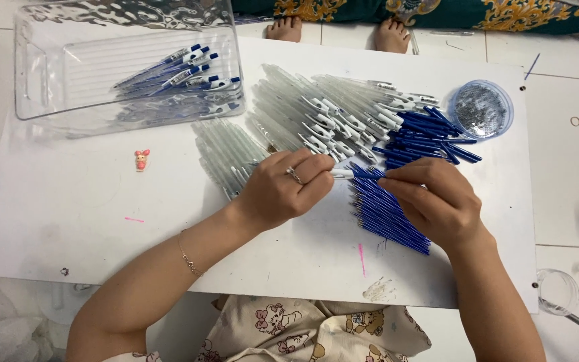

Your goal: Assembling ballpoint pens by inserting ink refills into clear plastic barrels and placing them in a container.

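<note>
Here, near the middle of the frame, the left hand (283, 191) is curled closed around a clear pen barrel (340, 173), whose white end pokes out of the fist toward the right. The right hand (437, 201) meets it there, its fingertips (387, 182) pinched narrow on a blue pen part (367, 174) that touches the barrel's end. Both hands hover over a white board (102, 228) laid on the tiled floor.

Under the right hand lies a row of blue refills (387, 214), running down toward lower right. Above the hands, a wide heap of clear barrels (316, 110) fans across the upper middle, and a smaller clump of blue caps (430, 134) sits at its right end, just beside a round clear tub (482, 109) near the board's right edge. A second bunch of clear barrels (226, 154) lies just left of the left hand.

In the upper left a clear plastic bin (48, 67) overhangs the board's top edge, holding finished blue-and-white pens (182, 74). A small pink figure (141, 159) sits alone below it.

The left half and the lower strip of the board lie bare, the widest open room. At the top edge, another person's bare feet (390, 33) rest close to the board.
</note>
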